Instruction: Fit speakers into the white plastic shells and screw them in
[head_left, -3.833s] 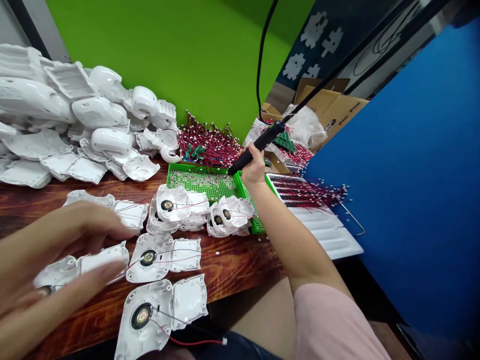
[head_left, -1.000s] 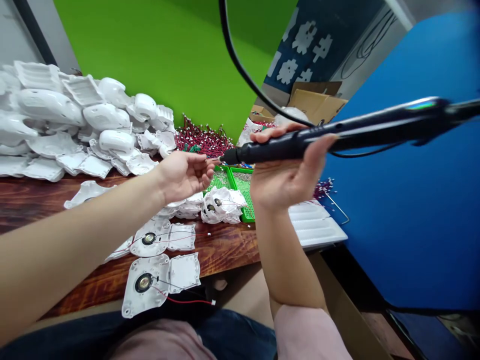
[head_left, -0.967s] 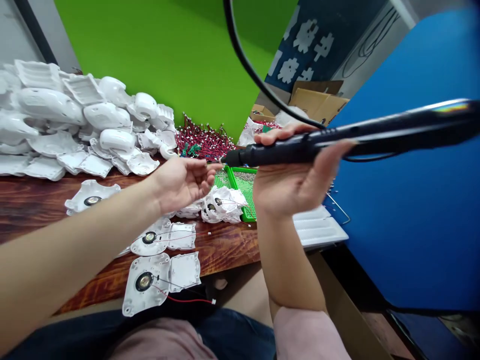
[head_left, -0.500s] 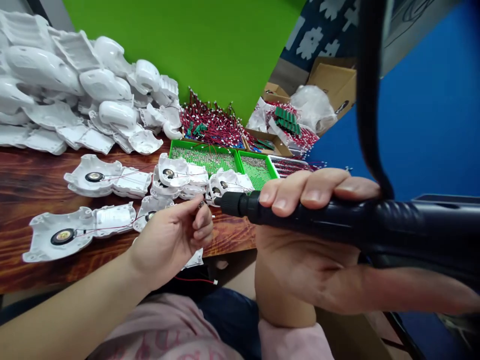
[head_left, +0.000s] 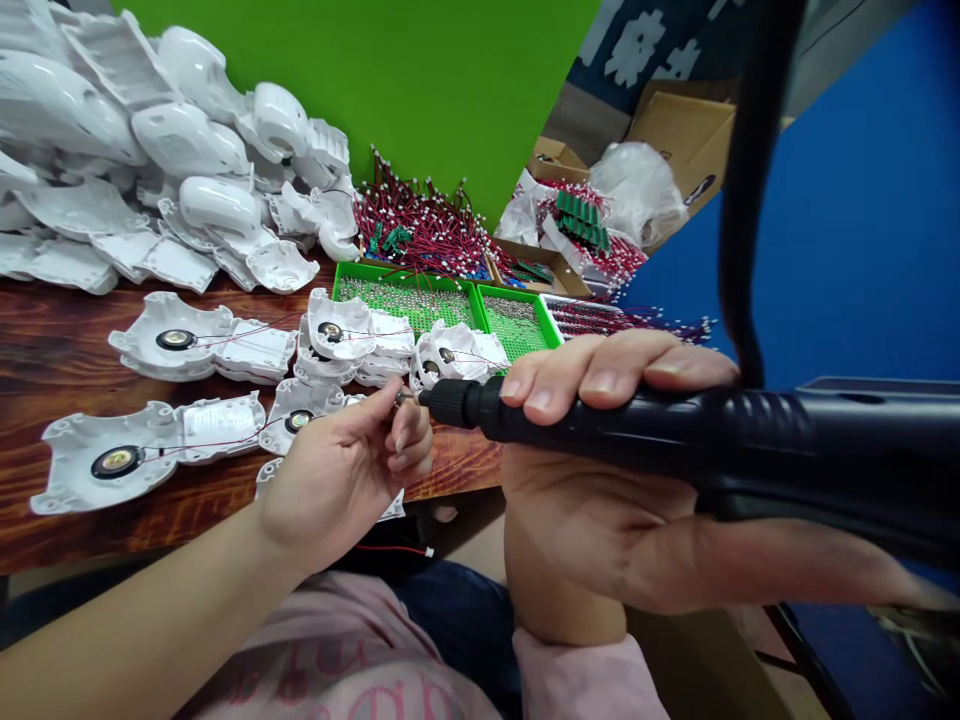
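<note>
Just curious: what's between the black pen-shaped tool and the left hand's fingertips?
In the head view, the tool's thin metal tip reaches a tiny piece, too small to identify, pinched in the left fingertips.

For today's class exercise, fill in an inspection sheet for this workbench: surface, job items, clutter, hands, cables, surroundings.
Surface: wooden table, dark reddish grain.
Job items: soldering iron, its tip beside a small wire end; open speaker housings with red wires.
Clutter: heap of white shells; red wire bundles; green trays.
Hands: left hand pinches the wire end; right hand grips the iron.
Cables: black cord hangs down to the iron.
Surroundings: green wall, blue panel, cardboard box.
</note>
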